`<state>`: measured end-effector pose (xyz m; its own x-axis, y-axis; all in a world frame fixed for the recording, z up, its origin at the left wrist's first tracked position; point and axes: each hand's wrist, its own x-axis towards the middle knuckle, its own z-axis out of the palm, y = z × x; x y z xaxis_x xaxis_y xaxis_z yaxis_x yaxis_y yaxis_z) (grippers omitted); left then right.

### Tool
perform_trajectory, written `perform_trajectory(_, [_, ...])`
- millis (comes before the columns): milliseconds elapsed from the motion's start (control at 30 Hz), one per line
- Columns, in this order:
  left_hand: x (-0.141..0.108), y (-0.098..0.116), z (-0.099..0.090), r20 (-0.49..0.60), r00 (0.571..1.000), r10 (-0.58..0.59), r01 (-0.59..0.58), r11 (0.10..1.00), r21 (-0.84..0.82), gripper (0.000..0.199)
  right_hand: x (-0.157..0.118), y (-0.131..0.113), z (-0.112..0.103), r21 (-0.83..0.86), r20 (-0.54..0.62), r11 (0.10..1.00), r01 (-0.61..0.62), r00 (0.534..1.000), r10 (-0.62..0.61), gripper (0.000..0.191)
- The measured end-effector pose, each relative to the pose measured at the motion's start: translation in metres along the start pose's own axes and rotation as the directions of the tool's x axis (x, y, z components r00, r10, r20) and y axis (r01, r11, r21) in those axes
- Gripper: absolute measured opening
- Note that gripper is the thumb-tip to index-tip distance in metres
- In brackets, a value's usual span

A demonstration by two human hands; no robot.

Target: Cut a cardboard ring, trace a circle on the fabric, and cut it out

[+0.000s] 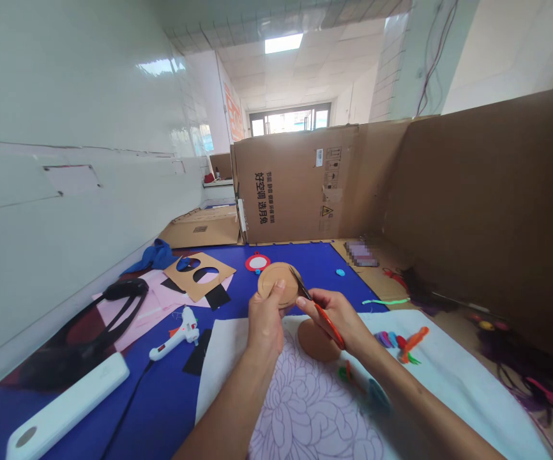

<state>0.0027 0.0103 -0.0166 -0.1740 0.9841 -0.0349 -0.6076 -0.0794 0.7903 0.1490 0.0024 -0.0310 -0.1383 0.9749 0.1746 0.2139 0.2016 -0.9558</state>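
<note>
My left hand (267, 313) grips a round tan cardboard disc (271, 281), its thumb pressed on the face. A curved line shows near the disc's edge. In my right hand (336, 313) is a pair of scissors (327, 324) with red-orange handles, the dark blades lying at the disc's right rim. Whether the blades are parted cannot be made out. Below my right hand a second brown disc (315, 345) rests on a white cloth (228, 345) printed with flower outlines (300, 409). Part of that disc is hidden behind the hand and the scissors.
A white glue gun (175, 335) with a cord lies left on the blue tabletop (161, 396), near a cardboard sheet with round holes (195, 294). Coloured yarn pieces (396, 342) lie right. Cardboard walls (300, 185) stand behind. A red-rimmed round piece (258, 262) lies beyond my hands.
</note>
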Motion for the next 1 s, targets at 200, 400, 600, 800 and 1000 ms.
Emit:
perform_trajectory(200, [0.002, 0.001, 0.0, 0.016, 1.0, -0.019, 0.019, 1.0, -0.001, 0.045, 0.0, 0.002, -0.002, -0.014, 0.004, 1.0, 0.004, 1.0, -0.004, 0.061])
perform_trajectory(400, [0.003, 0.003, 0.0, 0.026, 0.999, -0.028, 0.028, 1.0, 0.003, 0.046, 0.002, 0.008, -0.002, 0.003, 0.017, 1.0, -0.017, 1.0, 0.017, 0.057])
perform_trajectory(600, [0.003, 0.003, -0.001, 0.019, 0.999, -0.03, 0.03, 0.999, 0.026, 0.045, 0.003, 0.011, -0.002, -0.016, 0.01, 1.0, 0.014, 1.0, -0.014, 0.059])
perform_trajectory(800, [0.002, 0.002, -0.002, 0.023, 0.999, -0.031, 0.029, 0.998, 0.047, 0.043, 0.004, 0.011, -0.004, -0.044, 0.007, 0.998, 0.037, 0.999, -0.037, 0.059])
perform_trajectory(1000, [0.002, 0.002, -0.002, 0.037, 0.999, -0.032, 0.031, 0.999, 0.029, 0.044, 0.005, 0.012, -0.006, -0.041, 0.019, 0.999, 0.035, 0.999, -0.034, 0.058])
